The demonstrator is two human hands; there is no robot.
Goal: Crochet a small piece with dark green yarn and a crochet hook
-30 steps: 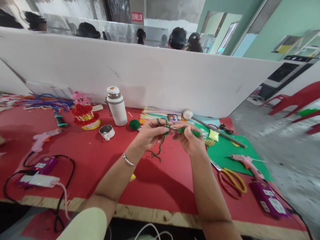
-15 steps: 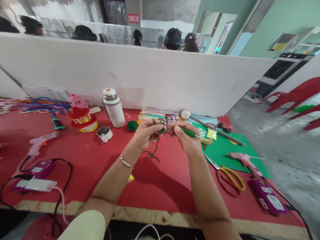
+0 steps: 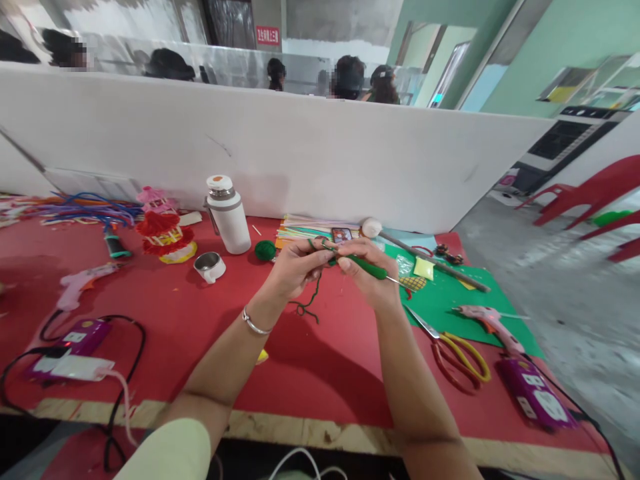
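To the right of the bottle (image 3: pixel 231 223), both forearms reach forward and angle inward. The left hand (image 3: pixel 295 267) pinches green yarn (image 3: pixel 317 293); the right hand (image 3: pixel 373 277) grips the green-handled hook (image 3: pixel 369 267), its tip at the left fingers. The hands are close together, the right nearer the left than before. Around the bottle, the surface (image 3: pixel 200 333) holds one yarn ball (image 3: pixel 265 251), one cup (image 3: pixel 210 267) and two glue guns (image 3: pixel 80 285).
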